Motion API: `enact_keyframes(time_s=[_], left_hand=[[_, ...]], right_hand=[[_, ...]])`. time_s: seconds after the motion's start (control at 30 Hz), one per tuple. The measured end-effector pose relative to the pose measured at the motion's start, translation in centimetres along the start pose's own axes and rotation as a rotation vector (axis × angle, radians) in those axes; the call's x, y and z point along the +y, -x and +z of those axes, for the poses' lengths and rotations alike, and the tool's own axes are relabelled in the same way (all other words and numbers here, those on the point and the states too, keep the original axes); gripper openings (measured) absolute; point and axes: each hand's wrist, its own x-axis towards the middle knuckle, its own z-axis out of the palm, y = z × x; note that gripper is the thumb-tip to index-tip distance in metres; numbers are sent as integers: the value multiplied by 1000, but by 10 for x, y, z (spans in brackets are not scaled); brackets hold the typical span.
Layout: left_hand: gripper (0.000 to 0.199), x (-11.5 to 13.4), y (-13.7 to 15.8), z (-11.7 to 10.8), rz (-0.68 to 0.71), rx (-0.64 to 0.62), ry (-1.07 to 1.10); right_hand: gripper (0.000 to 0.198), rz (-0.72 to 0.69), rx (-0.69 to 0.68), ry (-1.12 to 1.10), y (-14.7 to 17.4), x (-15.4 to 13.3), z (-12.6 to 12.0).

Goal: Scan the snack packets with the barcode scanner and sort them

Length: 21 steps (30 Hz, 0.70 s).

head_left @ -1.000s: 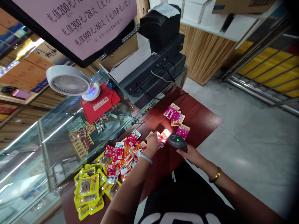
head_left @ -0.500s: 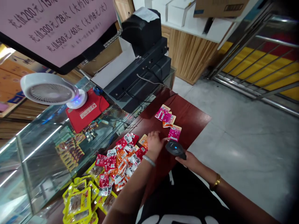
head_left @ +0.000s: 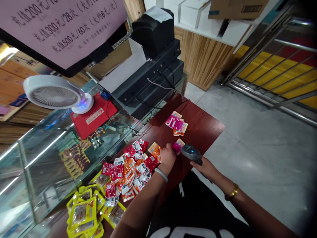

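My left hand (head_left: 168,157) is low over the dark red counter, its fingers closed at the left edge of a magenta snack packet (head_left: 178,144). My right hand (head_left: 204,168) grips the handle of a dark barcode scanner (head_left: 191,152) with a lit blue spot, its head just right of that packet. Farther back lies a small group of magenta packets (head_left: 174,120) with an orange packet (head_left: 178,133) at its near side. An orange packet (head_left: 155,149) rests left of my left hand, beside a heap of red, orange and white snack packets (head_left: 131,172).
Yellow packets (head_left: 83,215) are piled at the near left. A glass display case (head_left: 47,155) runs along the left, with a red folder (head_left: 95,115) and a white fan (head_left: 55,92) on it. Black equipment (head_left: 151,76) stands at the back. Metal railings (head_left: 279,72) rise at the right.
The magenta packet has shifted left and toward me with my left hand, which has closed at its edge. The scanner has moved slightly right.
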Motion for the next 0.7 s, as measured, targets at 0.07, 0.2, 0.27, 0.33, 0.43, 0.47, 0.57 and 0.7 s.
enact_keyframes(time_s=[0.07, 0.2, 0.27, 0.33, 0.43, 0.47, 0.57, 0.7], left_hand=[[46, -15, 9, -3, -24, 3, 6], [44, -38, 27, -6, -53, 42, -7], [44, -50, 36, -8, -93, 42, 5], [42, -67, 47, -13, -134, 45, 28], [39, -102, 67, -24, -204, 68, 25], [40, -115, 73, -29, -237, 66, 10], [45, -142, 84, -43, -322, 155, -76], [49, -131, 56, -52, -197, 376, -117]], right_hand=[[37, -4, -38, 13, -2, -3, 7], [42, -43, -165, 87, -6, -8, 22], [44, -70, -248, 104, -8, -11, 31], [45, -96, -321, 94, -9, -12, 44], [46, -138, -412, 71, -7, -14, 67], [46, -152, -438, 61, -6, -15, 74], [45, -176, -473, 44, -4, -15, 89], [43, -169, -445, 25, -6, -11, 83]])
